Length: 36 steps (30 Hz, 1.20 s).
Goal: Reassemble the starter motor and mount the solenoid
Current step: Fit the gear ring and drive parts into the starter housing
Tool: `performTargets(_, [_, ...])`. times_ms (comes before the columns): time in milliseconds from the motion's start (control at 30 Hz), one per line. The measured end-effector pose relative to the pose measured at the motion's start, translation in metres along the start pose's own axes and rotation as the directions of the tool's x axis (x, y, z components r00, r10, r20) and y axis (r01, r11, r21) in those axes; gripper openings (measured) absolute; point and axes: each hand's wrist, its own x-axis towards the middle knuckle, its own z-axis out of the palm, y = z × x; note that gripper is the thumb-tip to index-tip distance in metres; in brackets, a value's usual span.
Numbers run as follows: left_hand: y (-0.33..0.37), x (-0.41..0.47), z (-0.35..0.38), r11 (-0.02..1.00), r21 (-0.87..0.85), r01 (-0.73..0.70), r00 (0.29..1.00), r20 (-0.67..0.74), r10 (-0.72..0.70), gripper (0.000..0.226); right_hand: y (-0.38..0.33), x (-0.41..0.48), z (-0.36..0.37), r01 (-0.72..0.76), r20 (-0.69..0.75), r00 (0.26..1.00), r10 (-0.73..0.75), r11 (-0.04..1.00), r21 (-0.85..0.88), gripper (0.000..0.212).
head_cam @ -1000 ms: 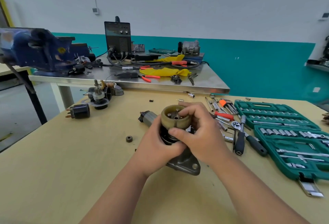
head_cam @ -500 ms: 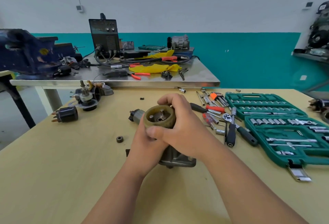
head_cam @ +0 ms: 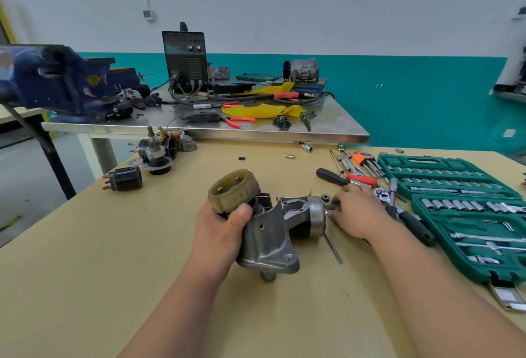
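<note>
My left hand (head_cam: 219,235) grips the starter's grey cast drive housing (head_cam: 270,243) just under the yellowish ring gear (head_cam: 233,191) at its top; the housing is tilted and rests on the wooden table (head_cam: 113,272). A silver-and-black cylindrical body (head_cam: 313,219) sits against the housing's right side. My right hand (head_cam: 358,215) is at that body's right end, thumb and forefinger pinching a small grey part beside a small dark pinion (head_cam: 325,198). The black solenoid (head_cam: 125,178) lies far left. A long thin bolt (head_cam: 333,246) lies below my right hand.
An armature and brush assembly (head_cam: 158,155) stands at the back left. Ratchet, screwdriver and hex keys (head_cam: 367,164) lie right of my hand, beside an open green socket case (head_cam: 469,215). Behind stands a steel bench (head_cam: 199,129) with a blue vise (head_cam: 57,81) and a welder (head_cam: 185,58).
My right hand let go of the ring gear and moved right, down to the table by the cylindrical body. My left hand tipped the housing over to the right.
</note>
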Motion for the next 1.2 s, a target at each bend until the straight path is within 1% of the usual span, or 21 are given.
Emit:
performTargets(100, [0.0, 0.0, -0.003, 0.998, -0.053, 0.041, 0.999, 0.015, -0.04, 0.048, -0.005, -0.005, -0.004, -0.018, -0.052, 0.999, 0.016, 0.999, -0.037, 0.034])
performTargets(133, [0.001, 0.0, -0.004, 0.996, -0.068, 0.051, 0.998, 0.024, -0.05, 0.05, -0.005, -0.008, -0.006, -0.028, -0.097, 0.995, 0.027, 0.999, -0.015, 0.03])
performTargets(167, [0.001, -0.001, -0.004, 0.995, -0.082, 0.063, 0.998, 0.03, -0.061, 0.053, -0.005, -0.011, -0.011, -0.033, -0.164, 0.985, 0.043, 0.997, 0.068, 0.026])
performTargets(200, [0.001, -0.001, -0.003, 0.993, -0.091, 0.076, 0.997, 0.032, -0.073, 0.057, -0.005, -0.017, -0.016, -0.014, -0.236, 0.969, 0.072, 0.971, 0.238, 0.02])
performTargets(233, [0.002, -0.002, -0.003, 0.992, -0.094, 0.085, 0.996, 0.032, -0.082, 0.06, -0.007, -0.024, -0.023, 0.035, -0.271, 0.956, 0.109, 0.878, 0.477, 0.012])
performTargets(267, [0.002, -0.002, -0.002, 0.991, -0.094, 0.091, 0.996, 0.031, -0.089, 0.063, -0.009, -0.031, -0.03, 0.101, -0.262, 0.956, 0.133, 0.687, 0.719, 0.008])
performTargets(300, [0.002, -0.003, -0.001, 0.99, -0.095, 0.1, 0.995, 0.03, -0.098, 0.064, -0.015, -0.038, -0.037, 0.158, -0.226, 0.968, 0.105, 0.445, 0.882, 0.013])
performTargets(333, [0.003, -0.003, 0.0, 0.989, -0.098, 0.111, 0.994, 0.03, -0.109, 0.066, -0.02, -0.046, -0.044, 0.181, -0.189, 0.982, 0.021, 0.199, 0.963, 0.019])
performTargets(367, [0.004, -0.003, 0.001, 0.988, -0.099, 0.12, 0.993, 0.031, -0.117, 0.067, -0.026, -0.054, -0.049, 0.173, -0.175, 0.98, -0.09, -0.029, 0.984, 0.021])
performTargets(400, [0.005, -0.004, 0.002, 0.987, -0.101, 0.127, 0.992, 0.034, -0.124, 0.068, -0.033, -0.061, -0.052, 0.138, -0.182, 0.964, -0.193, -0.22, 0.966, 0.022])
performTargets(433, [0.006, -0.004, 0.002, 0.986, -0.103, 0.129, 0.991, 0.038, -0.125, 0.07, -0.038, -0.067, -0.055, 0.093, -0.199, 0.94, -0.278, -0.353, 0.931, 0.024])
performTargets(467, [0.006, -0.005, 0.003, 0.986, -0.107, 0.131, 0.991, 0.042, -0.128, 0.074, -0.045, -0.072, -0.057, 0.048, -0.21, 0.916, -0.342, -0.426, 0.903, 0.029])
performTargets(500, [0.007, -0.005, 0.003, 0.985, -0.112, 0.132, 0.991, 0.043, -0.128, 0.075, -0.05, -0.075, -0.058, 0.026, -0.221, 0.898, -0.38, -0.455, 0.89, 0.033])
performTargets(567, [0.006, -0.006, 0.003, 0.984, -0.125, 0.127, 0.992, 0.032, -0.124, 0.07, -0.059, -0.078, -0.057, 0.02, -0.227, 0.889, -0.398, -0.462, 0.887, 0.036])
performTargets(667, [0.003, -0.005, 0.002, 0.98, -0.147, 0.135, 0.991, 0.042, -0.13, 0.068, -0.066, -0.078, -0.056, 0.067, -0.226, 0.914, -0.338, -0.421, 0.905, 0.028])
performTargets(767, [0.002, -0.004, 0.002, 0.97, -0.178, 0.166, 0.984, 0.094, -0.151, 0.085, -0.067, -0.078, -0.058, 0.17, -0.264, 0.938, -0.225, -0.365, 0.915, 0.031])
performTargets(867, [0.003, -0.003, 0.002, 0.969, -0.178, 0.172, 0.983, 0.095, -0.157, 0.067, -0.072, -0.08, -0.056, 0.249, -0.305, 0.946, -0.111, -0.354, 0.901, 0.022])
performTargets(900, [0.005, -0.004, 0.003, 0.97, -0.174, 0.172, 0.983, 0.094, -0.158, 0.068, -0.074, -0.081, -0.055, 0.269, -0.313, 0.944, -0.105, -0.304, 0.914, 0.018])
performTargets(1000, [0.012, -0.006, 0.005, 0.964, -0.2, 0.176, 0.982, 0.107, -0.157, 0.096, -0.08, -0.086, -0.05, 0.339, -0.344, 0.931, -0.123, -0.056, 0.939, 0.014])
performTargets(1067, [0.015, -0.007, 0.005, 0.961, -0.214, 0.176, 0.982, 0.104, -0.156, 0.097, -0.083, -0.09, -0.049, 0.352, -0.35, 0.926, -0.14, -0.011, 0.936, 0.015])
performTargets(1200, [0.014, -0.008, 0.005, 0.959, -0.224, 0.174, 0.983, 0.093, -0.157, 0.102, -0.081, -0.095, -0.052, 0.324, -0.32, 0.93, -0.184, -0.008, 0.946, 0.019])
